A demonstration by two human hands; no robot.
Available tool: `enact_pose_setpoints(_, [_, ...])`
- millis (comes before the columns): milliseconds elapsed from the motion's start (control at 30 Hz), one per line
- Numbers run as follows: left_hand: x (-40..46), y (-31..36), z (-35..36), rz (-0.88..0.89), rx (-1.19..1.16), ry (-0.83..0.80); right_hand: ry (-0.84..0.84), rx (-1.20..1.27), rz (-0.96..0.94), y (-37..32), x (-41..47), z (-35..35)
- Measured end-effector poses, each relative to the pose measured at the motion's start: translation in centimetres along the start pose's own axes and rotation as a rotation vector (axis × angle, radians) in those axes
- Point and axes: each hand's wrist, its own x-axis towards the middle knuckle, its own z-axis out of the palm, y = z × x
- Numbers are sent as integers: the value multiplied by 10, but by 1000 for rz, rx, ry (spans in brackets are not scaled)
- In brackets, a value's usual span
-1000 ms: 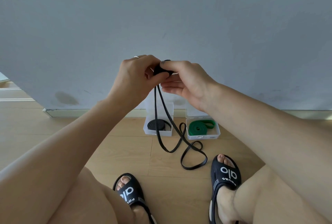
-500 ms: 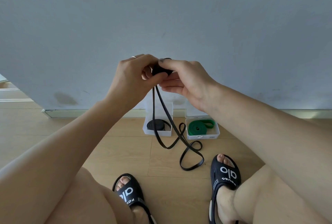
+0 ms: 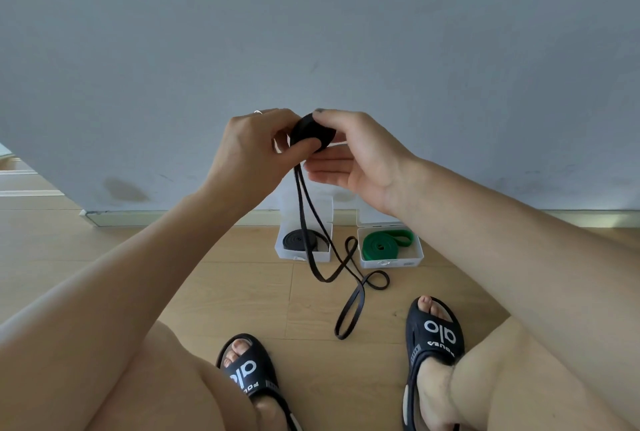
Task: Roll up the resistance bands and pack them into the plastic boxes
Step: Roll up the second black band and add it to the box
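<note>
The black resistance band is partly wound into a small coil held up in front of the wall, pinched between both hands: the left hand presses its thumb on the coil's near face with fingers curled behind, and the right hand grips the top edge between thumb and forefinger, its lower fingers stretched out flat beneath. Below the grip the unwound tail hangs as two strands and trails in twisted loops on the floor, in front of the two open plastic boxes, one already holding a black roll and the other a green one. To wind well, I judge the thumb should keep the coil clamped flat while the other hand feeds the strands side by side, untwisted. Slack pressure would likely let the coil spring open.
</note>
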Motion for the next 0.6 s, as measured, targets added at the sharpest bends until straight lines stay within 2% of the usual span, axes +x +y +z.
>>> enact_pose_setpoints(67, [0, -3, 0, 15, 35, -6, -46, 35, 42, -1, -3, -2])
enact_pose_setpoints(133, [0, -5, 0, 37, 66, -37, -53, -58, 37, 0, -2, -2])
enact_pose_setpoints(267, [1, 1, -1, 103, 96, -21, 46, -252, -89, 4, 6, -1])
enact_pose_setpoints(367, [1, 6, -3, 33, -5, 19, 100, -232, -143, 3, 7, 0])
enact_pose_setpoints(500, [-1, 7, -4, -77, -82, 18, 12, -13, -17, 2, 1, 2])
enact_pose_setpoints(600, [-1, 4, -4, -68, -61, 2, -35, -61, 26, 1, 0, 0])
